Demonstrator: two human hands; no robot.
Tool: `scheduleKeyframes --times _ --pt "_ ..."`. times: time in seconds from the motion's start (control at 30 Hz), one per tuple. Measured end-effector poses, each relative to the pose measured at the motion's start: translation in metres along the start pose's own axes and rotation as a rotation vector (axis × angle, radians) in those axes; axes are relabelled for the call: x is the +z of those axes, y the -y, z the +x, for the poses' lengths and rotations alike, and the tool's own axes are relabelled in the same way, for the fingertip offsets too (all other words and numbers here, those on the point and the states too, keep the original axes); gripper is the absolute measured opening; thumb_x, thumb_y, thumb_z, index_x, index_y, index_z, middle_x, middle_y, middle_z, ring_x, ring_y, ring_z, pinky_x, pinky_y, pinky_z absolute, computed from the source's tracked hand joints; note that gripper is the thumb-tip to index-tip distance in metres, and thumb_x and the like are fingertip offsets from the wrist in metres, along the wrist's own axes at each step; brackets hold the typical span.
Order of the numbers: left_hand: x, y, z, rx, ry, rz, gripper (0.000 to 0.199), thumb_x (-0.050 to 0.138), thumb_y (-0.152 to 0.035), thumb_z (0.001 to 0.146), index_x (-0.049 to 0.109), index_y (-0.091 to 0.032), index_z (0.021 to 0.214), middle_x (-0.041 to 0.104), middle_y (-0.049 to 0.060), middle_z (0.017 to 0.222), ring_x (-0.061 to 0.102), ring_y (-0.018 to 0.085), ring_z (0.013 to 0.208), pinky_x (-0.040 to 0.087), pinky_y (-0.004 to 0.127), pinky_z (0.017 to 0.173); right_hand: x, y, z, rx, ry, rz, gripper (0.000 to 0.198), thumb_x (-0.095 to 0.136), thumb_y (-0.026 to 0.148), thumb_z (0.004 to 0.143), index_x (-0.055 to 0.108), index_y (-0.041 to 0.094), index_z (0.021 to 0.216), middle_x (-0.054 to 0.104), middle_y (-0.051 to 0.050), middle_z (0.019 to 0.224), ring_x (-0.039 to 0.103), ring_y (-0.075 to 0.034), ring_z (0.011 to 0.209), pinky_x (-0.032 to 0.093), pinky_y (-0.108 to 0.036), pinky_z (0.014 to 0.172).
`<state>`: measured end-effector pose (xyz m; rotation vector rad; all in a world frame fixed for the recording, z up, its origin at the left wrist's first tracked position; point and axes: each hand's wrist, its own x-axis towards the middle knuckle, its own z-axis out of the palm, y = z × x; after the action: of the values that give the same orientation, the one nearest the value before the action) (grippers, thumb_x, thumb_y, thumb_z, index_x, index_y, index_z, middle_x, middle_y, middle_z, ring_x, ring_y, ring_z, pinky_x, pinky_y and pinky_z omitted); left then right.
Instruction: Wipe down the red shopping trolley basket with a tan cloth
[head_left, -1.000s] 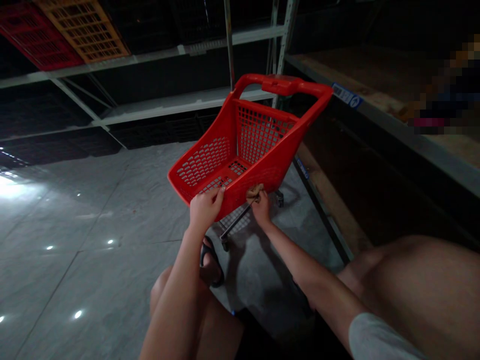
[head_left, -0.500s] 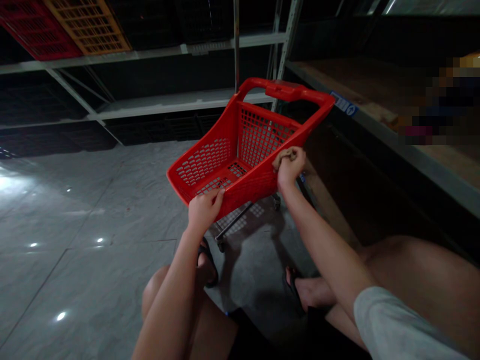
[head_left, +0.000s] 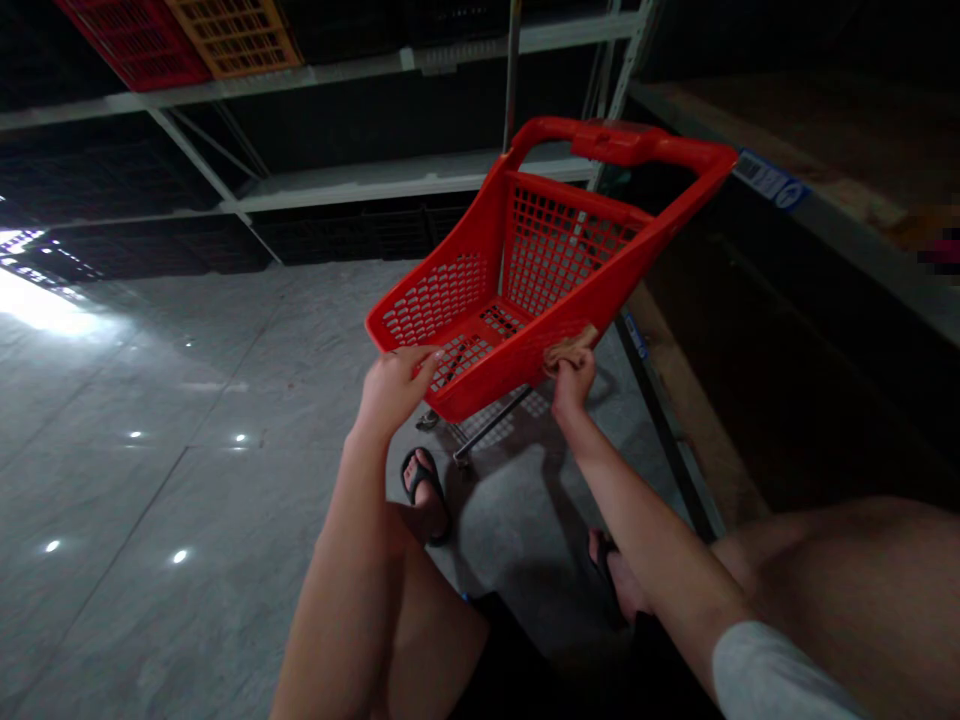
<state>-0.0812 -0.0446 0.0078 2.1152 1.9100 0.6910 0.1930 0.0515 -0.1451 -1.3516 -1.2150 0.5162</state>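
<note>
A red plastic shopping cart (head_left: 480,395) with perforated basket walls stands on its metal frame in front of me, its handle at the far right. At the basket's front end, my left hand (head_left: 396,388) is closed over the rim; some of its fingers are hidden behind the edge. My right hand (head_left: 574,380) grips a crumpled brown cloth (head_left: 566,350) and presses it against the outside of the near side wall. Holes in that basket let the floor show through.
White metal shelving (head_left: 360,185) runs along the back, carrying a red crate (head_left: 139,40), a yellow crate (head_left: 236,35) and dark crates. A wooden-topped shelf (head_left: 825,130) with a blue label (head_left: 772,180) borders the right. My sandalled feet stand close to the cart.
My left hand has shifted from the near side rim to the front end. The cloth in my right hand has moved lower on the side wall. The view has shifted too.
</note>
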Motion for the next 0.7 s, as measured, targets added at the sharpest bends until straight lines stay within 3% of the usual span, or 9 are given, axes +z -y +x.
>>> scheduleKeyframes --times 0.1,0.17,0.23,0.33,0.47,0.57,0.7 --pt "-0.004 0.026 -0.001 0.005 0.052 0.153 0.037 0.05 -0.038 0.109 0.083 -0.022 0.103 0.084 0.01 0.108 0.077 0.027 0.106 0.06 0.04 0.101 -0.003 0.022 0.023 0.087 -0.193 0.086 0.021 0.048 0.018 0.073 0.041 0.027 0.09 0.048 0.004 0.085 0.052 -0.015 0.079 0.05 -0.029 0.079" --pt "0.004 0.033 -0.002 0.017 0.049 0.252 0.039 0.047 -0.031 0.108 0.08 -0.019 0.091 0.082 0.013 0.099 0.075 0.029 0.108 0.058 0.044 0.107 0.002 0.048 0.017 0.067 -0.211 0.17 0.022 0.056 0.019 0.073 0.05 0.025 0.093 0.057 0.002 0.09 0.058 -0.016 0.084 0.053 -0.031 0.084" --pt "0.017 0.032 -0.002 -0.006 -0.015 0.309 0.042 0.043 -0.026 0.108 0.077 -0.019 0.084 0.079 0.015 0.094 0.073 0.031 0.11 0.055 0.047 0.113 0.013 0.08 -0.008 -0.026 -0.122 0.241 0.019 0.064 0.022 0.076 0.057 0.025 0.094 0.063 0.0 0.095 0.062 -0.018 0.09 0.055 -0.034 0.091" --pt "0.032 0.026 -0.002 -0.066 -0.124 0.303 0.044 0.04 -0.024 0.109 0.074 -0.019 0.082 0.079 0.016 0.093 0.073 0.031 0.11 0.052 0.048 0.115 0.031 0.122 -0.07 -0.16 0.049 0.273 0.01 0.071 0.024 0.084 0.064 0.025 0.091 0.067 -0.003 0.1 0.065 -0.021 0.1 0.055 -0.037 0.098" --pt "0.044 0.011 0.0 -0.144 -0.209 0.292 0.047 0.038 -0.024 0.109 0.075 -0.017 0.082 0.08 0.018 0.094 0.073 0.031 0.105 0.052 0.047 0.108 0.038 0.136 -0.132 -0.15 0.263 0.237 0.009 0.071 0.018 0.086 0.068 0.026 0.091 0.068 -0.005 0.105 0.066 -0.023 0.106 0.055 -0.04 0.101" --pt "0.052 -0.011 0.0 -0.16 -0.213 0.316 0.048 0.04 -0.027 0.11 0.078 -0.015 0.082 0.08 0.018 0.091 0.074 0.031 0.102 0.052 0.048 0.103 0.025 0.119 -0.119 -0.095 0.18 0.203 0.015 0.065 0.014 0.08 0.067 0.025 0.089 0.067 -0.006 0.107 0.064 -0.024 0.109 0.055 -0.042 0.104" --pt "0.058 -0.044 0.0 -0.013 -0.093 0.285 0.048 0.046 -0.034 0.112 0.078 -0.017 0.081 0.079 0.015 0.085 0.075 0.029 0.095 0.054 0.044 0.095 -0.005 0.096 -0.054 -0.118 -0.095 0.105 0.017 0.064 0.016 0.076 0.063 0.025 0.09 0.064 -0.004 0.103 0.063 -0.024 0.107 0.054 -0.045 0.107"
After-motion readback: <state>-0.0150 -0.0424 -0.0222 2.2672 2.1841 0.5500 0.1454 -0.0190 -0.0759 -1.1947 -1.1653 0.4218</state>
